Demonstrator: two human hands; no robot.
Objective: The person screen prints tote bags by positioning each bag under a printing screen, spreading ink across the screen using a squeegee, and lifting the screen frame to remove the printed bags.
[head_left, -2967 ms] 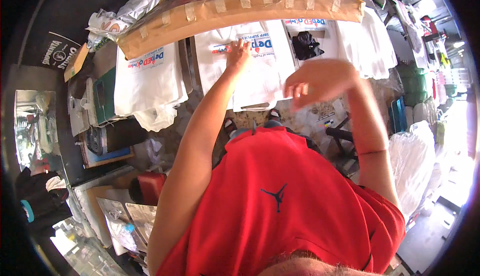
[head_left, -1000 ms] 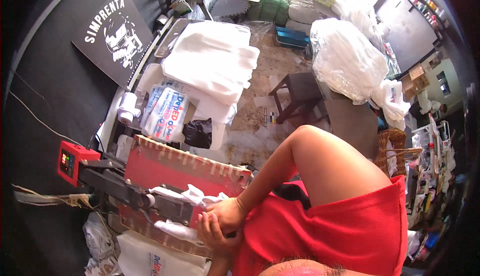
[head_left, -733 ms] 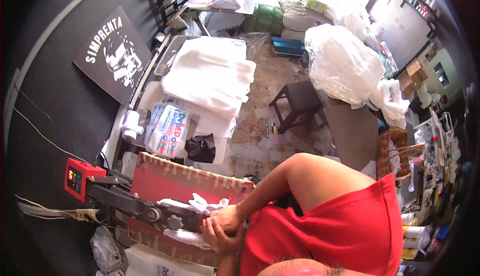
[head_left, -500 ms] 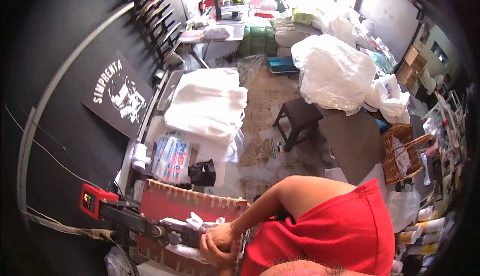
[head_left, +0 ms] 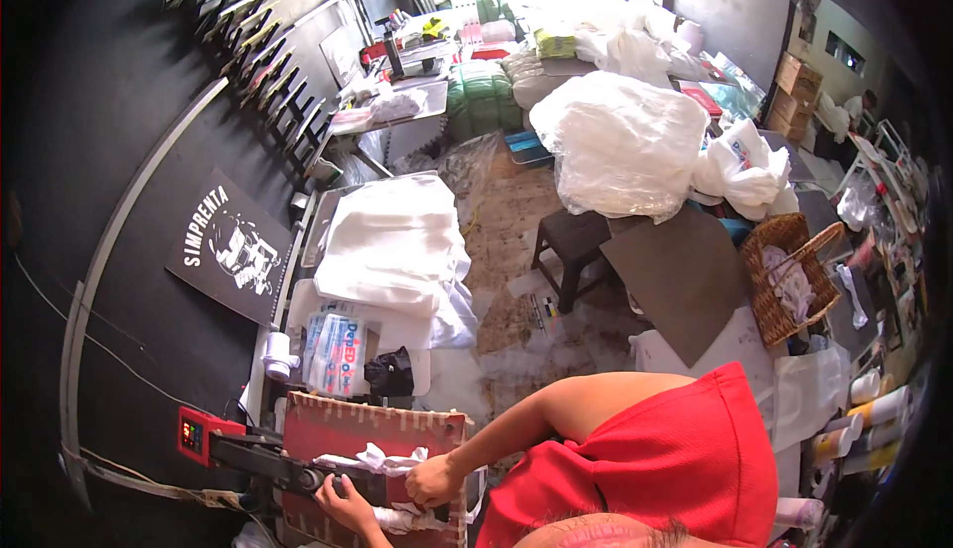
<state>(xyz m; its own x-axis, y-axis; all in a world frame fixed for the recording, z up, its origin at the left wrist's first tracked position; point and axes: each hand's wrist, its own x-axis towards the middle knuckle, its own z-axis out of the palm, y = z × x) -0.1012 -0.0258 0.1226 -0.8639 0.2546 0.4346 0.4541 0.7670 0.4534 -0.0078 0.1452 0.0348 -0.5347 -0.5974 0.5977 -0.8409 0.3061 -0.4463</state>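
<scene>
A red heat press (head_left: 372, 419) with a taped, ragged edge lies in front of me at the lower left. Its dark arm (head_left: 263, 464) reaches over the plate from the left. White cloth (head_left: 382, 459) is wrapped around the press's handle, in two strands. My right hand (head_left: 434, 481) is closed at the handle's right end, with its fingers curled under and partly hidden. Left of it, my left hand (head_left: 347, 510) has its fingers around a dark knob on the arm, which they mostly cover.
A red control box (head_left: 194, 436) stands at the wall. Beyond the press lie a clear plastic pack (head_left: 338, 349), a black bag (head_left: 389, 372) and a white fabric stack (head_left: 387, 245). To the right are a dark stool (head_left: 571, 250), a wicker basket (head_left: 794, 290) and a large white bundle (head_left: 625, 141).
My left hand has come away from my right hand and moved left to the knob. My right hand stays at the handle. The view has shifted slightly.
</scene>
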